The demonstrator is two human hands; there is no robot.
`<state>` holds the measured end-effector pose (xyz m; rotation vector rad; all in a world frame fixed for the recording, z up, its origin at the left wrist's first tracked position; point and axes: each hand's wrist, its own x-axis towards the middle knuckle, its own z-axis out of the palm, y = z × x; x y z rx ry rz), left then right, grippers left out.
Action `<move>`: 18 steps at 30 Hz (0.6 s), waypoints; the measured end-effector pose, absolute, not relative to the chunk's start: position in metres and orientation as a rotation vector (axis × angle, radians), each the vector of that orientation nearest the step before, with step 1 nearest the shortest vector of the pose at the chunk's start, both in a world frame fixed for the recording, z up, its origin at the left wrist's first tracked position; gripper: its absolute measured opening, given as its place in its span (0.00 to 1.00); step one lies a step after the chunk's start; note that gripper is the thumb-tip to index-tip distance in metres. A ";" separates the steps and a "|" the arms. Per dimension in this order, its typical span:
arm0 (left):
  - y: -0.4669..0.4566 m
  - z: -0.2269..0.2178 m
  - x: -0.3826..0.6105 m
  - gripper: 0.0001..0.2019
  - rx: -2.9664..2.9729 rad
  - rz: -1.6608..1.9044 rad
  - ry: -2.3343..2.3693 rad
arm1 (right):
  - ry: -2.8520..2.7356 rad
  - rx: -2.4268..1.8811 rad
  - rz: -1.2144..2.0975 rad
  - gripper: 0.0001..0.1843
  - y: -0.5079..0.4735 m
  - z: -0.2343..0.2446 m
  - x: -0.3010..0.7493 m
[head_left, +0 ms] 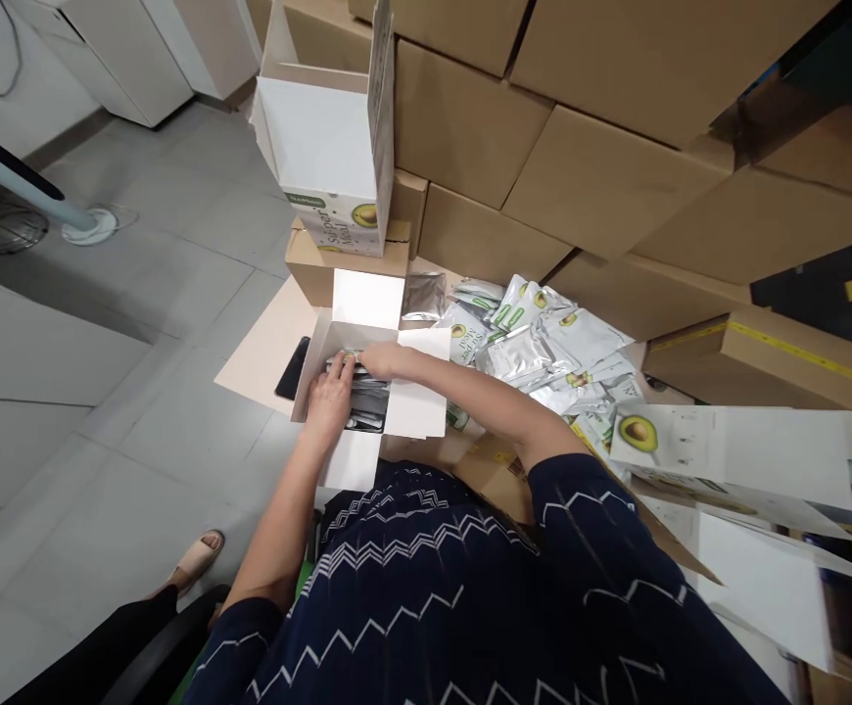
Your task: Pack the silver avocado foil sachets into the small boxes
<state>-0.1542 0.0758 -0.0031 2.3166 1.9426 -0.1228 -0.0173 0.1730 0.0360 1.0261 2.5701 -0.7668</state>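
Observation:
An open white carton (308,392) stands before me with its flaps folded out. Silver foil pouches (368,403) stand on edge in a row inside it. My left hand (329,399) reaches in over the left wall, its fingers slightly apart on the pouch tops. Beside it, my right hand (382,360) comes in from the right at the carton's far end, fingers bent down and closed at a pouch edge; the fingertips are partly hidden. To the right lies a loose heap of white and silver pouches (521,352) printed with avocados.
A black phone (293,368) lies left of the carton. Behind it, an open avocado-printed box (338,220) rests on a brown box (312,264). Stacked brown cartons (462,117) form a wall. More open white boxes (690,441) are at right. A person's sandalled foot (201,558) shows lower left.

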 end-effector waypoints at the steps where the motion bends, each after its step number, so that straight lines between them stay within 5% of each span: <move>1: 0.077 -0.003 -0.153 0.31 2.311 -0.162 1.930 | 2.574 0.987 -0.816 0.10 0.176 0.042 -0.012; 6: 0.079 -0.002 -0.152 0.32 2.266 -0.191 1.929 | 2.641 1.454 -1.390 0.18 0.220 0.079 0.054; 10: 0.077 -0.004 -0.152 0.33 2.269 -0.190 1.930 | 2.409 2.219 -0.900 0.23 0.260 0.064 0.120; 13: 0.077 -0.006 -0.153 0.33 2.288 -0.216 1.934 | 1.995 2.112 -0.641 0.14 0.265 0.024 0.150; 18: 0.075 -0.006 -0.153 0.32 2.289 -0.212 1.942 | 1.781 2.111 -0.570 0.31 0.246 -0.031 0.160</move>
